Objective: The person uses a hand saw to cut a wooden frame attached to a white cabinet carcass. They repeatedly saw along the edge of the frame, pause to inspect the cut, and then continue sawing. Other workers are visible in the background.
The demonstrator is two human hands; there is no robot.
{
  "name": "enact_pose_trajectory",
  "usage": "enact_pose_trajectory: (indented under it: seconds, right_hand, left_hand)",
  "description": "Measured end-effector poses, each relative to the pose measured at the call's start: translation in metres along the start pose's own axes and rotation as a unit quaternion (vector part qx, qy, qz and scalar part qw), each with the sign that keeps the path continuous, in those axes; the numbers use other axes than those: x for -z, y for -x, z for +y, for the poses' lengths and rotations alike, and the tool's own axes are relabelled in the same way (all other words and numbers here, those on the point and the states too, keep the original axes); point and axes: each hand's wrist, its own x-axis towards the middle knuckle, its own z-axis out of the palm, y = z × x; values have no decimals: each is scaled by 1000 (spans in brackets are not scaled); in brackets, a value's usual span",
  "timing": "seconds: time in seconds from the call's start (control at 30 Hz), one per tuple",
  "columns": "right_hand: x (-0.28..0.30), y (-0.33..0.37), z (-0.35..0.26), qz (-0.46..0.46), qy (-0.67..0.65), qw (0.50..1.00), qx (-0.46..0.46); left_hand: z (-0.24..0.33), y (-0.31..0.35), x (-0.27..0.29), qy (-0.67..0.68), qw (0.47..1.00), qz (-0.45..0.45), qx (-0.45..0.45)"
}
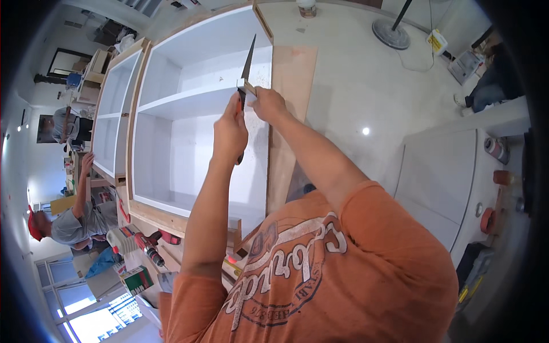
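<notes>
My left hand (230, 134) is wrapped round the black and orange handle of a handsaw. The dark, tapering saw blade (249, 62) points away from me, beside the end of a white shelf divider. With its fingers closed, my right hand (269, 105) grips the short wooden end piece (248, 87) of that divider, right next to the blade. Whether the teeth touch the wood I cannot tell. The divider (189, 98) crosses a large white open cabinet (201, 151) with raw wood edges, which lies under my hands. Small specks like sawdust lie on its white panel.
A second white cabinet frame (116, 117) stands at the left, with a co-worker's hand (87, 162) on it. Near the cabinet's lower left are a red cordless drill (150, 250) and a white jug (122, 239). A round stand base (391, 34) and a bucket (307, 8) stand on the far floor.
</notes>
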Motion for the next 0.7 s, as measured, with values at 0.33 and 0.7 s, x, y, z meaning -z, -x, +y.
enact_pose_trajectory:
  seconds: [0.33,0.7]
  right_hand:
    - [12,4,2,-33,13,999,-9]
    - [10,3,-7,-23,27,999,11]
  left_hand:
    - [-10,93,48,-37,995,4,-91]
    - [-4,29,26,-52,997,4,-59]
